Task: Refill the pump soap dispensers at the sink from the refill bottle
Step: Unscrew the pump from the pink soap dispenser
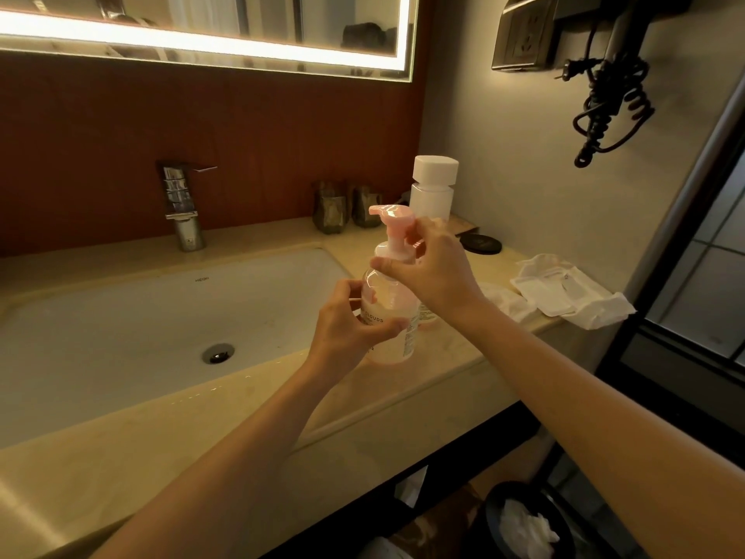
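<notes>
A clear pump dispenser [389,316] with a pink pump head [393,219] stands on the counter to the right of the sink [133,316]. My left hand [346,324] grips its body from the left. My right hand [431,268] pinches the pump collar just under the head. A white refill bottle [432,187] with a white cap stands upright behind the dispenser, against the wall. A second small bottle [427,314] is mostly hidden behind my right wrist.
A chrome tap [183,207] stands behind the basin. Two dark cups [346,207] sit at the back of the counter, a black round lid [481,244] and crumpled white packets [564,292] to the right. A bin [524,522] stands below the counter.
</notes>
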The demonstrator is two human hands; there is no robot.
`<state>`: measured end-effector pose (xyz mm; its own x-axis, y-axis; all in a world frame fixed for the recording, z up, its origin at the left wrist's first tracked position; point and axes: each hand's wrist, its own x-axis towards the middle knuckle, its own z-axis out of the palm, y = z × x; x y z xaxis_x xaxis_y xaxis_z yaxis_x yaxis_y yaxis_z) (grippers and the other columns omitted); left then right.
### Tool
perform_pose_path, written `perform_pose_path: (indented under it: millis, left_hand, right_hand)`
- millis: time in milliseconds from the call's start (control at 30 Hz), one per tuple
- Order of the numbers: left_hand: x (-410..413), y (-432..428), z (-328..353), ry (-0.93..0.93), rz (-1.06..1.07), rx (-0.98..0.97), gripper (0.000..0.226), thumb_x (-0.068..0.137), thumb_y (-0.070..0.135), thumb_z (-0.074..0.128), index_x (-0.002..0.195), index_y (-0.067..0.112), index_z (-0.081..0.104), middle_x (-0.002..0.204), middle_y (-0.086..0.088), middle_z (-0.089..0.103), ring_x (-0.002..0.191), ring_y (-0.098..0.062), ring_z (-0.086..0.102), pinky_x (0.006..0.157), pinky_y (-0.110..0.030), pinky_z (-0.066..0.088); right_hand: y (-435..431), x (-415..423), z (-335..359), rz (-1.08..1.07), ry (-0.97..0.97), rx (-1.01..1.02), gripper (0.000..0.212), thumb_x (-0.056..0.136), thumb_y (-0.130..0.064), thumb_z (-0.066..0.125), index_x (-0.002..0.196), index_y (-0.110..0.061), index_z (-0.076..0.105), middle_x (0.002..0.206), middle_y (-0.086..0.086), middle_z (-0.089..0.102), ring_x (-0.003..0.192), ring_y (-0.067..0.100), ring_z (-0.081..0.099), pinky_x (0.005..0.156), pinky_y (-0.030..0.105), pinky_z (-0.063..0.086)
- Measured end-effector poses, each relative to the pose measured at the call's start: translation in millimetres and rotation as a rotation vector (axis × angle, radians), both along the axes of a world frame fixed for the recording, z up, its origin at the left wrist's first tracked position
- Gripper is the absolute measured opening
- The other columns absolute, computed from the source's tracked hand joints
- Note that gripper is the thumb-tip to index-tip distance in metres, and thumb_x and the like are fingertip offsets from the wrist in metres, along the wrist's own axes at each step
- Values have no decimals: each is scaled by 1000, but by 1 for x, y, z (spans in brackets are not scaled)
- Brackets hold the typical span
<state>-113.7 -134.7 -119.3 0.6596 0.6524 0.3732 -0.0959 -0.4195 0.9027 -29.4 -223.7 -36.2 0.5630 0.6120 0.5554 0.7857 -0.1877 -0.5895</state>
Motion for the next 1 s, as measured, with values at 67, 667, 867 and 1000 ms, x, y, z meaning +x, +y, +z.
perform_pose_path:
  millis: [67,667,867,1000]
  left_hand:
    - [0,0,0,0,-1,-12,56,61,22,84,104,19,48,105,5,58,98,-8,56,70,-20,52]
    - [1,2,-2,32,15,22,54,61,28,83,100,24,46,106,4,59,99,-13,57,76,-28,53]
    - [2,3,-3,30,25,33,53,60,29,84,96,26,45,102,9,58,98,-12,57,76,-29,54]
    - [0,1,-2,20,19,26,51,60,28,84,94,27,45,101,9,58,98,-11,57,76,-30,54]
  right_hand:
    - [-4,0,2,66,62,4,49,81,-26,69,124,-11,52,120,7,56,100,13,50,87,25,42]
    - [-6,4,-1,207,53,-52,49,83,-19,66,128,-11,47,123,7,56,108,17,52,96,31,45]
    - [1,5,2,58,-10,9,60,73,-38,74,120,-10,49,116,9,51,103,18,50,86,27,45]
    - [1,4,1,101,78,-9,54,83,-24,67,129,-12,44,120,7,50,105,16,48,85,23,40]
